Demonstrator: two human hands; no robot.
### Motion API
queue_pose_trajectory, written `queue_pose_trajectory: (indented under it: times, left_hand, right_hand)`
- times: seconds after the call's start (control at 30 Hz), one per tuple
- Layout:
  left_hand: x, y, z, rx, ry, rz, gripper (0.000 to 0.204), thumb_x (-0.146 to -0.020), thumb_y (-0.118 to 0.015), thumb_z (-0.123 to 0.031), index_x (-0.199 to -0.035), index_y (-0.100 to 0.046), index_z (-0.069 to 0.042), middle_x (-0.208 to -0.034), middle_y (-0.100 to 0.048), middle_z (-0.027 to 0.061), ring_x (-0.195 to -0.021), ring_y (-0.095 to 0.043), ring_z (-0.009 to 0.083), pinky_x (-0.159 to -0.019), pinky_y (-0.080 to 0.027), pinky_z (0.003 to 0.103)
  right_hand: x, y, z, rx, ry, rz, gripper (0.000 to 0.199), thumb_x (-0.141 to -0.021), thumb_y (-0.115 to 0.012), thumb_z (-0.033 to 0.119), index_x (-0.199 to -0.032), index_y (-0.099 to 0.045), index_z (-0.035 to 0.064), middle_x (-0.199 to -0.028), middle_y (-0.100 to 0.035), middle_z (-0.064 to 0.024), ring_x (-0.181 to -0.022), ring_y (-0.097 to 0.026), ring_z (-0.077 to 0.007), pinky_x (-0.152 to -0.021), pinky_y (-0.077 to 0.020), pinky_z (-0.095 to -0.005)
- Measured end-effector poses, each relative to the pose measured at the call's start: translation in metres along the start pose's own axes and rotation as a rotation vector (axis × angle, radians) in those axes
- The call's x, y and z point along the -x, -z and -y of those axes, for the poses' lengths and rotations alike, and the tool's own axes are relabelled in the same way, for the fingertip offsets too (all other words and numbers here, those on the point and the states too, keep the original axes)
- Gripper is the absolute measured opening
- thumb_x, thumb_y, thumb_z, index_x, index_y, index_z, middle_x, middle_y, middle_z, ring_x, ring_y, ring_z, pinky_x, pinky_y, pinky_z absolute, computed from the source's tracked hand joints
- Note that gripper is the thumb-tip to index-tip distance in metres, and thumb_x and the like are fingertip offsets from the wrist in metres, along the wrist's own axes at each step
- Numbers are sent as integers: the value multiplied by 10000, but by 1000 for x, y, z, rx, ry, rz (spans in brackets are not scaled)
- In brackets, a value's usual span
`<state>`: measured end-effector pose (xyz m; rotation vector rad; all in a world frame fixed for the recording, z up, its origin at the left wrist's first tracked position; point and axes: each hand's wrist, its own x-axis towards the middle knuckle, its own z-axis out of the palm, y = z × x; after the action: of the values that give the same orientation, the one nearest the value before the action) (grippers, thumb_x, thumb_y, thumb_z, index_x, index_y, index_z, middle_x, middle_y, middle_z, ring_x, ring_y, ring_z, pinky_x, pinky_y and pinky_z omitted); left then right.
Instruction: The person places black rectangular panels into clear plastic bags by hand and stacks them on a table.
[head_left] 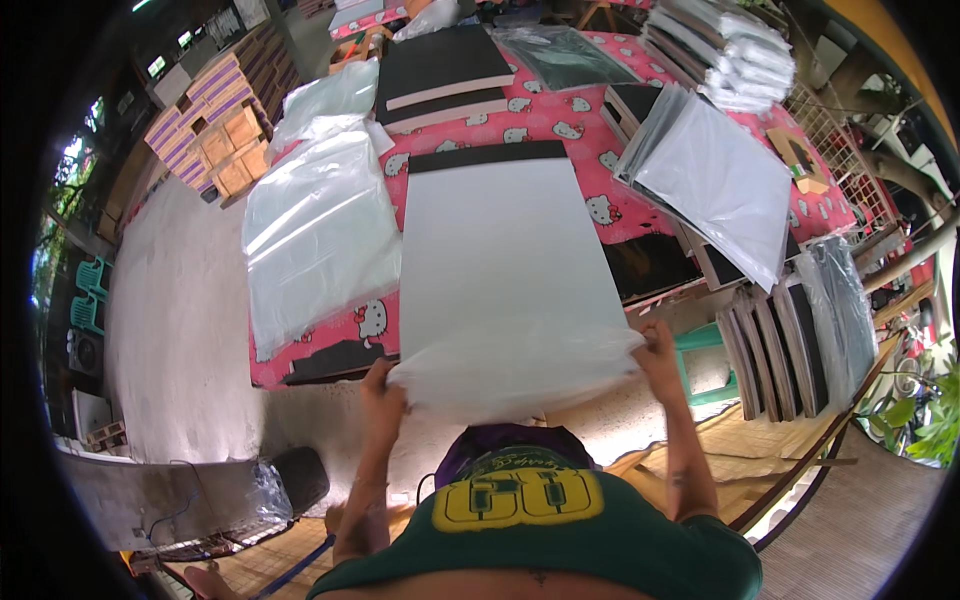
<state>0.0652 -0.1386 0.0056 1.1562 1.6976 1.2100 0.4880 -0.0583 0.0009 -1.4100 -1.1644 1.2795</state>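
A large white flat board [500, 240] with a black band [487, 156] along its far end lies lengthwise in front of me. Around its near end bunches a clear plastic bag [520, 372], blurred by motion. My left hand [384, 393] is closed on the bag's left near corner. At the right corner, my right hand [655, 352] grips the same plastic, slightly farther from my body. How far the bag reaches up the board I cannot tell.
A pink patterned cloth covers the table [375, 320]. Flat clear bags [320, 220] lie left; black-topped boards [440, 65] are stacked behind. Wrapped boards [715, 180] sit right, and more boards [770, 350] stand on edge below. Cardboard boxes [225, 120] are piled far left.
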Motion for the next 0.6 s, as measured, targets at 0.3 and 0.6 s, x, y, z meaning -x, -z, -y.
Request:
queue_pose_trajectory:
  times: [0.3, 0.6]
  left_hand:
    - [-68, 56, -208, 586, -369, -85, 572, -847, -565, -184, -1360, -352, -46, -1167, -568, 151, -1047, -572, 295, -917, -456, 451]
    - [-267, 12, -97, 1373, 8, 252, 136, -928, -530, -154, -1038, -560, -80, -951, -628, 36, -873, -616, 173, -820, -513, 388]
  right_hand:
    - [-12, -6, 204, -1018, 432, 322, 389, -948, -463, 183, -1316, -430, 61, -1276, -516, -166, -1182, -496, -281, -989, -399, -442]
    - [-166, -56, 167, -1156, 138, 145, 245, -919, -552, 225, -1148, -566, 138, -1090, -625, -39, -1044, -575, -206, -944, -429, -411]
